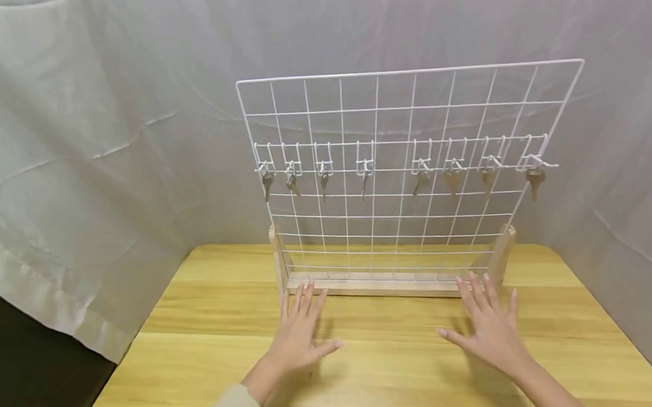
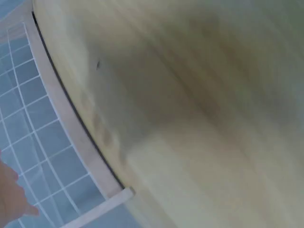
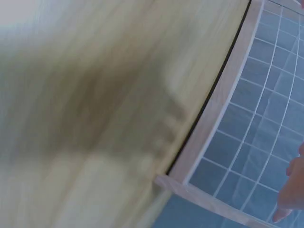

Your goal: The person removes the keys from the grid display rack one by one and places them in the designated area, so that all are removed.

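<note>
Head view shows left hand [image 1: 299,339] and right hand [image 1: 491,332] splayed and empty above the desk [image 1: 386,361], near the wire rack [image 1: 374,195], which stands in its wooden base [image 1: 387,287] with keys [image 1: 535,178] hanging from its hooks [image 1: 536,162].

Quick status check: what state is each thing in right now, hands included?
Left hand: fingers spread, holding nothing
Right hand: fingers spread, holding nothing
Wooden stand: standing on the table
Wire grid: held up in the wooden stand
Hooks: eight, in a row on the wire grid
Keys: hanging, at least one per hook
</note>
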Demonstrator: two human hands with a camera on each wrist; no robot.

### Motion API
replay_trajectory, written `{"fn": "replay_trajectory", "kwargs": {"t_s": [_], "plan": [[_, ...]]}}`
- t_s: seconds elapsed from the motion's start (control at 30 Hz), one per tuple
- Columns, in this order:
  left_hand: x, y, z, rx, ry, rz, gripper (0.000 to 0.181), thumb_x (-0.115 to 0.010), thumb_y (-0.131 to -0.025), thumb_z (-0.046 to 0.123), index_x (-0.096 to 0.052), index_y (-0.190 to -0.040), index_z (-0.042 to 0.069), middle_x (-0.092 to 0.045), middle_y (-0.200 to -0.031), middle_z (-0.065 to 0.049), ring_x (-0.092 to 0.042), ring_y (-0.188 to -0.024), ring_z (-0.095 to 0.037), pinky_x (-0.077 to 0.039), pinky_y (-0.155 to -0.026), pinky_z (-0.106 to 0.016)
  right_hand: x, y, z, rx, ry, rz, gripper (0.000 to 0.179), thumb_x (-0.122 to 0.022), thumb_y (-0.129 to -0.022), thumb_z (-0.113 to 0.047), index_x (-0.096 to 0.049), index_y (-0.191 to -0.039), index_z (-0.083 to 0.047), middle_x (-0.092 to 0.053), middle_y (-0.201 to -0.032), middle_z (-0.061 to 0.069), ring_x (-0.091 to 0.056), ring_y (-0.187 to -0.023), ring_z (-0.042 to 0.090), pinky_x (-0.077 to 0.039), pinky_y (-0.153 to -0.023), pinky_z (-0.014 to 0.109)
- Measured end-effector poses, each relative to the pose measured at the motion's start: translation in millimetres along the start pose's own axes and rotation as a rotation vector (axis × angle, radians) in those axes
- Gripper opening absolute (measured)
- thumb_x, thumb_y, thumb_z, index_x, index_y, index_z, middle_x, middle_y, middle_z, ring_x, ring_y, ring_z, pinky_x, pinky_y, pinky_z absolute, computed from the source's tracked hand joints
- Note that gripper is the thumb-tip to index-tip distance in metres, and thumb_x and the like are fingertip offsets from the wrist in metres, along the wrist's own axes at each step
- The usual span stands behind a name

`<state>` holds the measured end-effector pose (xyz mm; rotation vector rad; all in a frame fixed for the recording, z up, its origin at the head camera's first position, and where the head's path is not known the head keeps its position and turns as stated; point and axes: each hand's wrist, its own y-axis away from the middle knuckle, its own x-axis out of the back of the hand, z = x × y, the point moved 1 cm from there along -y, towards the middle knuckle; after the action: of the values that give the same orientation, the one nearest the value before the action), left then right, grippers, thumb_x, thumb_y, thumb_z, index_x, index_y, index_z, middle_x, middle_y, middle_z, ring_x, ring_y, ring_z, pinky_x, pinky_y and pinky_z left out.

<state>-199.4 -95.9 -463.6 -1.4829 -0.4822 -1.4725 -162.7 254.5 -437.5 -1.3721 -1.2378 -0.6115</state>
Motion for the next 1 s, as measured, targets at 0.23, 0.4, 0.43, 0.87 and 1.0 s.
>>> {"fn": "replay_trajectory", "kwargs": {"t_s": [0.23,0.4,0.43,0.87,1.0], "plan": [[30.0,-11.2,-9.4,-0.069,0.099,0.086,0.088,-0.061,-0.079,0.055,-0.028,-0.144,0.006,-0.025,-0.151,-0.019,-0.023,-0.138,-0.039,-0.018,-0.112,-0.06,28,-18.0,10,-0.002,-0.036,0.145,0.095,-0.06,-0.079,-0.059,-0.017,-0.148,-0.011,-0.009,-0.156,0.015,0.006,-0.143,0.035,0.012,-0.111,0.062],[50.5,-22.1,-16.3,-0.102,0.147,0.169,0.081,-0.06,-0.08,0.053,-0.035,-0.14,0.004,-0.034,-0.146,-0.021,-0.032,-0.133,-0.04,-0.025,-0.108,-0.062,48,-34.7,20,-0.045,-0.127,0.254,0.086,-0.068,-0.077,-0.047,-0.031,-0.143,-0.004,-0.026,-0.149,0.022,-0.008,-0.142,0.039,0.006,-0.111,0.065],[55.4,-24.4,-17.5,-0.107,0.158,0.189,0.079,-0.06,-0.081,0.052,-0.036,-0.139,0.004,-0.036,-0.144,-0.02,-0.034,-0.132,-0.04,-0.026,-0.108,-0.063,52,-38.6,23,-0.049,-0.151,0.291,0.084,-0.07,-0.076,-0.044,-0.035,-0.14,-0.002,-0.031,-0.146,0.024,-0.013,-0.14,0.04,0.002,-0.111,0.066],[124.7,-49.4,-32.4,-0.071,0.326,0.468,0.061,-0.069,-0.078,0.026,-0.048,-0.129,0.001,-0.049,-0.133,-0.016,-0.044,-0.125,-0.032,-0.037,-0.105,-0.053,87,-84.8,58,-0.246,-0.385,0.57,0.059,-0.074,-0.073,-0.013,-0.052,-0.124,0.008,-0.053,-0.125,0.03,-0.043,-0.116,0.044,-0.034,-0.104,0.036],[154.4,-66.7,-32.9,-0.08,0.337,0.538,0.058,-0.068,-0.079,0.026,-0.05,-0.127,0.0,-0.051,-0.13,-0.017,-0.045,-0.122,-0.032,-0.038,-0.105,-0.05,95,-95.9,75,-0.399,-0.415,0.365,0.063,-0.067,-0.085,-0.027,-0.042,-0.135,0.002,-0.049,-0.132,0.029,-0.049,-0.116,0.025,-0.041,-0.101,0.023]]}}
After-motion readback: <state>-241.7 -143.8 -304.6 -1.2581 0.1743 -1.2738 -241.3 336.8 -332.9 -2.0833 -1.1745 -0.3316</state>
